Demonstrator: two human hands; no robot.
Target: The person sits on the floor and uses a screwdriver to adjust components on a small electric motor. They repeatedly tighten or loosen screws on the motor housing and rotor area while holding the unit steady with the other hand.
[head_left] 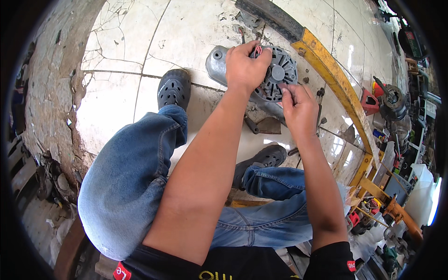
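A round grey slotted metal housing (278, 73), resembling the vented end cover of a motor or alternator, is between my two hands. Its raised hub sits in the middle. My left hand (245, 67) is closed on its upper left edge, with thumb and fingertips next to a bunch of reddish wires (258, 49). On the lower right rim, my right hand (301, 109) pinches the housing between thumb and fingers. Under it lies a larger smooth grey metal casing (216, 66), partly covered by my left hand and the housing. The fingertips are partly hidden.
A curved yellow and black metal bar (333, 77) arcs along the right. Bolts and small parts (320, 93) lie on the cracked, tiled floor (123, 35). A dark cylindrical piece (251, 125) is below the casing. Tools and machine parts crowd the far right, by a red stand (369, 101).
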